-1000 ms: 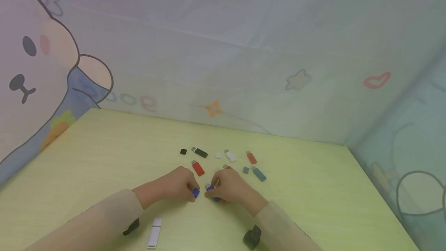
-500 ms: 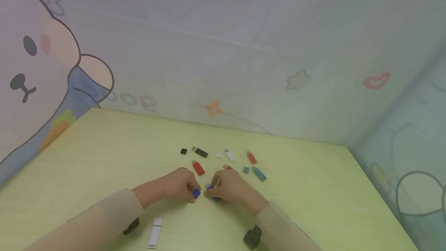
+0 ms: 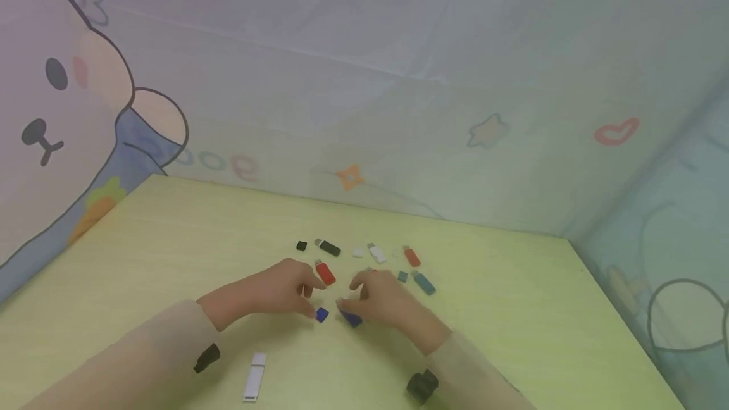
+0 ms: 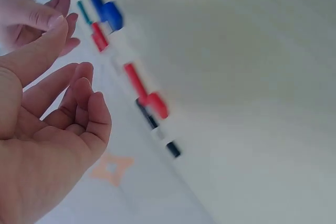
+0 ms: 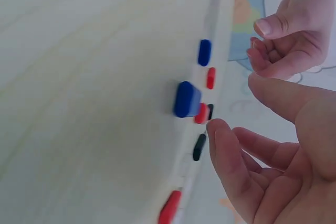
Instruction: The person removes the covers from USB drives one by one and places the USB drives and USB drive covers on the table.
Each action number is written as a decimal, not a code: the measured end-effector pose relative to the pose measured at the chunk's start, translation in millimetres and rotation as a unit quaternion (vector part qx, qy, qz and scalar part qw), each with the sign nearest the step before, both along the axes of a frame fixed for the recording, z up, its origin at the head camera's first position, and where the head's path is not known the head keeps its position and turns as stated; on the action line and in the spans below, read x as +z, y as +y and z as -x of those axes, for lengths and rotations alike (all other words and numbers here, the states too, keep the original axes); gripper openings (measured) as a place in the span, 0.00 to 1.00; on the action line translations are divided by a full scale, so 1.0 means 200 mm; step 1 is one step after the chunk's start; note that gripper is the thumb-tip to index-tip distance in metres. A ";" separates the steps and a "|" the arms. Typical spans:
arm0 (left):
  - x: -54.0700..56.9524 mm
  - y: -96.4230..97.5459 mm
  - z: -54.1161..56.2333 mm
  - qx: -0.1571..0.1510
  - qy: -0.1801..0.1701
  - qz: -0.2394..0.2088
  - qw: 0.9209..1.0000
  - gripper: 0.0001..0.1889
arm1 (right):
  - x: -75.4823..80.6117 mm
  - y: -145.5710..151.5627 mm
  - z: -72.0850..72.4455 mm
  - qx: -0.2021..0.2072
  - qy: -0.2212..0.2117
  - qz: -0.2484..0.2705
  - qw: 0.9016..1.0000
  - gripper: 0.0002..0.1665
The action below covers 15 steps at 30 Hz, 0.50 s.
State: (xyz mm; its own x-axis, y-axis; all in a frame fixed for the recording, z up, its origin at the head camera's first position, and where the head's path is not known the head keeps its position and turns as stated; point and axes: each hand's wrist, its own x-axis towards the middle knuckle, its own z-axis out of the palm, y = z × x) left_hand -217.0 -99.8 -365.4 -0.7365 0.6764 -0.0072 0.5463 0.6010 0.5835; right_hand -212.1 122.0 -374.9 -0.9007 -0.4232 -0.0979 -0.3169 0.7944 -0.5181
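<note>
A blue USB stick (image 3: 350, 317) lies on the table, and its loose blue cap (image 3: 322, 314) lies a little to its left. Just above the cap hovers my left hand (image 3: 273, 288), thumb and fingers apart with nothing between them. My right hand (image 3: 387, 299) hangs over the blue stick and partly covers it in the head view. The right wrist view shows that hand's fingers (image 5: 226, 156) spread, apart from the blue stick (image 5: 184, 99). In the left wrist view the blue cap (image 4: 113, 16) and the left hand (image 4: 58, 114) are separate.
Behind the hands lie a red stick (image 3: 324, 273), a black stick (image 3: 328, 247) with its cap (image 3: 302, 246), a white stick (image 3: 376, 253), another red stick (image 3: 412, 256) and a teal stick (image 3: 424, 283) with its cap (image 3: 402, 276). A white stick-shaped piece (image 3: 255, 377) lies nearer.
Both hands have let go: the left of the blue cap, the right of the blue stick. The hands have lifted and drawn slightly apart, leaving both pieces on the table.
</note>
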 end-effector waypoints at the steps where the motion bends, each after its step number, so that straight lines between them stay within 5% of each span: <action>1: 0.02 -0.01 0.00 0.001 0.001 -0.002 1.000 0.22 | 0.01 0.00 -0.01 -0.001 0.004 0.005 1.000 0.26; 8: 0.12 -0.09 -0.04 -0.032 0.028 -0.016 0.999 0.19 | 0.12 -0.02 -0.08 0.019 0.047 0.035 0.998 0.25; 15: 0.17 -0.16 -0.10 -0.046 0.001 -0.029 0.999 0.18 | 0.17 -0.08 -0.18 0.044 0.057 0.064 0.995 0.22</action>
State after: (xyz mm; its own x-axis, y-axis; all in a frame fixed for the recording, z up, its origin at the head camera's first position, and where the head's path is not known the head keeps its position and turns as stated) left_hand -197.8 -132.6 -331.2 -0.6716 0.7400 0.0350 0.5988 0.5143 0.6140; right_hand -175.6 105.3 -340.8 -0.8618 -0.5034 0.0628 -0.4453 0.6914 -0.5690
